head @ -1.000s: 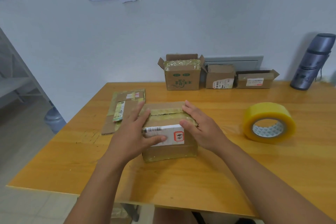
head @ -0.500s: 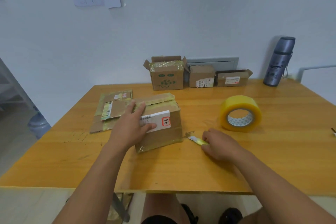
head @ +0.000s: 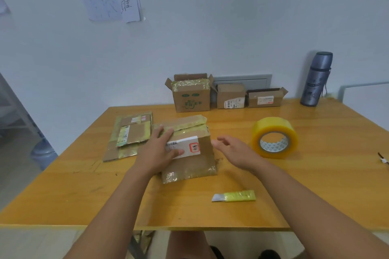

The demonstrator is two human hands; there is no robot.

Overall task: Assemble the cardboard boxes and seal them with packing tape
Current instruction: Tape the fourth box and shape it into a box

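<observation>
A small cardboard box [head: 193, 161] with old yellowish tape and a white label stands in the middle of the wooden table [head: 63, 191]. My left hand [head: 159, 150] rests flat on its top left side, fingers straight. Just right of the box hovers my right hand [head: 233, 149], fingers relaxed and holding nothing. A fat roll of yellow packing tape [head: 274, 136] stands on its edge further right. A yellow-handled cutter [head: 234, 195] lies on the table in front of the box, apart from both hands.
Flattened cardboard boxes [head: 130, 134] lie left of the box. Three small boxes [head: 229, 94] line the wall at the back. A grey flask [head: 315, 79] stands back right. A small dark object [head: 383, 159] lies at the right edge.
My right hand left the box, reached down to the cutter on the table, then let go of it and rose beside the box. The left hand stayed on the box.
</observation>
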